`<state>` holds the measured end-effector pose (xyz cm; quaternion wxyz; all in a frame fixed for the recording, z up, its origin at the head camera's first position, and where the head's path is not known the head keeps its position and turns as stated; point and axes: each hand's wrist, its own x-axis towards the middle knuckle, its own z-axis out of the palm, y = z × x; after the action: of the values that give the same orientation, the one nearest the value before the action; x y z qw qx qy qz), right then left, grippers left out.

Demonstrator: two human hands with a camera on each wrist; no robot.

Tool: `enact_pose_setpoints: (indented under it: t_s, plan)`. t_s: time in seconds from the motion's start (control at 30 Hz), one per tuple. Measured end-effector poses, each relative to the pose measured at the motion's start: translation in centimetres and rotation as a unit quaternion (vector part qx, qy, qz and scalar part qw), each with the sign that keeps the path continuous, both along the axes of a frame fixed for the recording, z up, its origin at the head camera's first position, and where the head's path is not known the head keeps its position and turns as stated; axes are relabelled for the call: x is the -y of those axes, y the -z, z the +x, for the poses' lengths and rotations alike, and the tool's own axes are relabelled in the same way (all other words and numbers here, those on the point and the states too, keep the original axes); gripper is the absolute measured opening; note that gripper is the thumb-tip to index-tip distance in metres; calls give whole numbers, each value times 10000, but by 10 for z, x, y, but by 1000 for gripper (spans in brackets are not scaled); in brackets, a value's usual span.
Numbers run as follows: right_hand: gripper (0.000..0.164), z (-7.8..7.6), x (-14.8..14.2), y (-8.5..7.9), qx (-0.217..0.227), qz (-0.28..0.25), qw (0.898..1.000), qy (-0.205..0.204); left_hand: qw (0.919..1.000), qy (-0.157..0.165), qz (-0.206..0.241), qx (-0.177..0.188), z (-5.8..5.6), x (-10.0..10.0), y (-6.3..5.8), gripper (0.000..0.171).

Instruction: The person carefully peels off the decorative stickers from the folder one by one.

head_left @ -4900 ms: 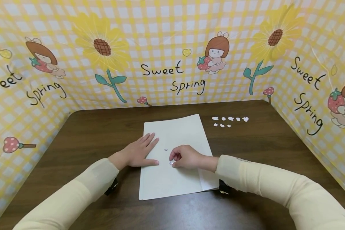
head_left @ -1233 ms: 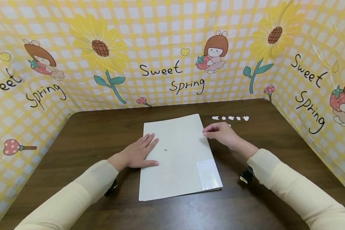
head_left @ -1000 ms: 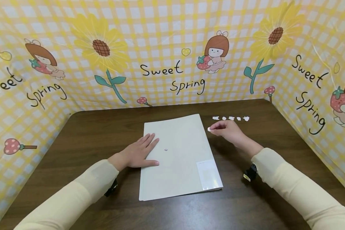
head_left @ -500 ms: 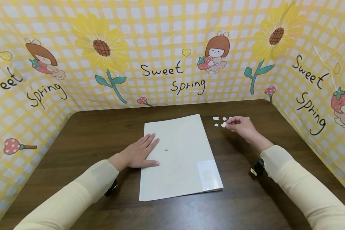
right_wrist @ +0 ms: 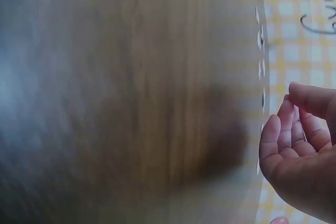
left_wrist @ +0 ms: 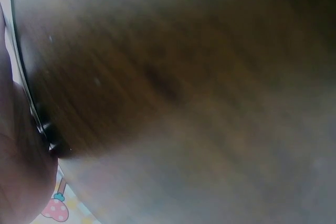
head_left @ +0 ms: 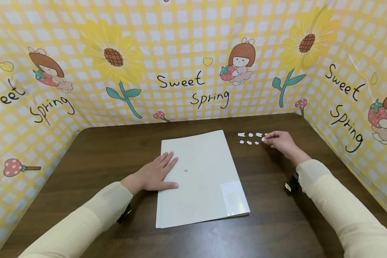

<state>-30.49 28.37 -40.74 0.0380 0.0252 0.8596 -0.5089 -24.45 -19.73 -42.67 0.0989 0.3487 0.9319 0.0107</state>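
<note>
My left hand lies flat with fingers spread on the left side of a white folder, which has a clear pocket at its lower right corner. A tiny purplish piece sits near the folder's middle. Beyond the folder, my right hand pinches a small white cut-out between thumb and fingertips, close to the table at the right end of the front row. Two rows of white cut-outs lie there; the hand covers part of the back row. In the right wrist view, curled fingers show.
Dark wooden table surrounds the folder. A yellow checked cloth printed with flowers and lettering stands along the back and both sides. A black wrist device hangs under the right cuff, another under the left.
My right hand has left the folder's middle and carried a white cut-out rightward past the folder to the front row's end. My left hand has stayed on the folder.
</note>
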Motion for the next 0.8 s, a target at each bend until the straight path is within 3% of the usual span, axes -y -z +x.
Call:
enact_pose_setpoints:
  t_s: [0.33,0.63,0.8]
  plan:
    - [28,-6,-8,3,49,133,9999,-73,10000,13,-44,-8,0,0,0,103]
    - [23,-9,-6,3,-70,585,9981,-159,10000,16,-30,-21,1,-1,-2,103]
    - [20,-9,-5,6,-209,1090,9937,-171,10000,8,-44,-16,0,-1,-1,104]
